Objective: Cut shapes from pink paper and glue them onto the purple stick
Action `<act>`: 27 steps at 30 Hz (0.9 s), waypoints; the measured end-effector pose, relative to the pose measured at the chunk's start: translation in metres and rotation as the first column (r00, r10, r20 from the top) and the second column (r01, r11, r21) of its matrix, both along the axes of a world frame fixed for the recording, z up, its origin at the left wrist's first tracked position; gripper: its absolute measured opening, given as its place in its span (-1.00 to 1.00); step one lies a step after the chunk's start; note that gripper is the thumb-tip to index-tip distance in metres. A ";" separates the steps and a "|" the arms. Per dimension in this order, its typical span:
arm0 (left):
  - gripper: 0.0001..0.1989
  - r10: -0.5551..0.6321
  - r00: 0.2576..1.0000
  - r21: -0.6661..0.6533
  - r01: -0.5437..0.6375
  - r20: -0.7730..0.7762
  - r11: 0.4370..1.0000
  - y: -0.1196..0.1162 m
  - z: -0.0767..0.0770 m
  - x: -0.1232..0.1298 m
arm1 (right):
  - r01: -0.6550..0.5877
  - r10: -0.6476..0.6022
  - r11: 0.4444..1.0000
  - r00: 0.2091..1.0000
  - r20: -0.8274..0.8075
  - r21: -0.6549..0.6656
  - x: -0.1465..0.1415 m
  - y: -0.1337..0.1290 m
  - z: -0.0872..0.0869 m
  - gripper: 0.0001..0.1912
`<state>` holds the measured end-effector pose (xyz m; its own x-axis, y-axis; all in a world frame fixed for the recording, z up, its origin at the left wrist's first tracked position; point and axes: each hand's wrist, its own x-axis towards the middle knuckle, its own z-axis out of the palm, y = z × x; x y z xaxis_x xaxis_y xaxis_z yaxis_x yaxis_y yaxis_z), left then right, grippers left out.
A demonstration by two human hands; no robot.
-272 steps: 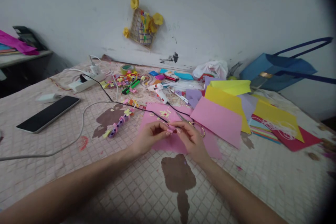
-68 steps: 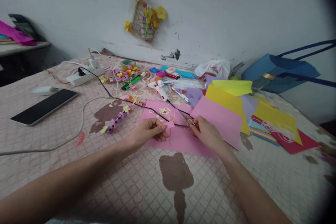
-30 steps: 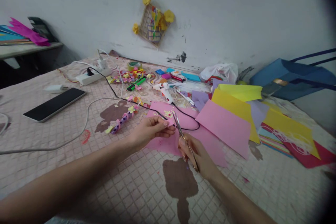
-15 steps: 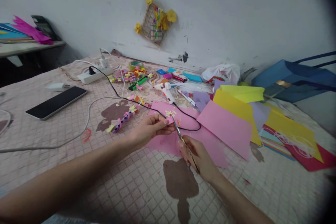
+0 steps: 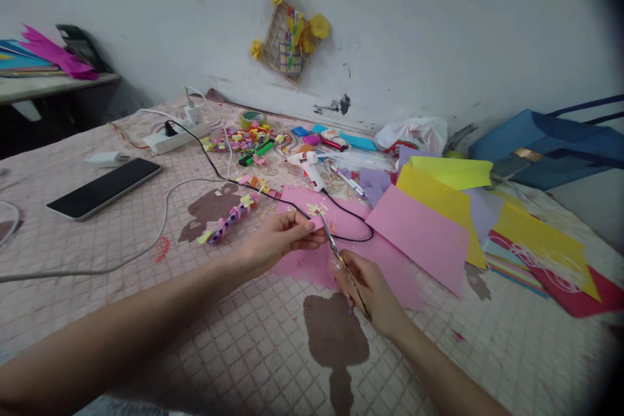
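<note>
Between thumb and fingers, my left hand (image 5: 287,235) pinches a small piece of pink paper (image 5: 318,222). My right hand (image 5: 365,286) is closed round a pair of scissors (image 5: 336,248), whose blades point up and away to the paper's edge. Whether the blades are apart is too small to tell. Beneath both hands lies a larger pink sheet (image 5: 390,270), with small pale yellow scraps (image 5: 316,208) just beyond my left fingertips. Left of that hand rests a purple dotted stick (image 5: 229,224) wrapped with pink strips and paper flowers.
A black cable (image 5: 353,240) loops over the pink sheet from a white glue gun (image 5: 312,172). Coloured sheets (image 5: 424,234) overlap on the right, near a blue bag (image 5: 550,149). A tablet-like black device (image 5: 107,187), a power strip (image 5: 170,138) and a green cutter (image 5: 256,153) lie leftward.
Both hands keep almost the same place, with the scissors still at the small pink paper. The view has shifted very slightly.
</note>
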<state>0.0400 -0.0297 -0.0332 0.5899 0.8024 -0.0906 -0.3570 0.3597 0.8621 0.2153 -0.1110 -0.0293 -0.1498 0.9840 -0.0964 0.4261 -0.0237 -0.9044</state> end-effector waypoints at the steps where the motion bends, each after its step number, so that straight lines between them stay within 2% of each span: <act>1: -0.82 0.001 1.000 0.000 -0.001 0.001 1.000 0.000 0.000 0.000 | 0.001 -0.001 1.000 1.000 0.001 -0.003 0.000 0.000 0.000 -0.62; 27: -0.83 0.017 1.000 -0.003 -0.017 -0.018 1.000 -0.001 0.000 0.002 | 0.012 -0.012 1.000 1.000 -0.006 -0.005 -0.002 0.000 0.001 -0.63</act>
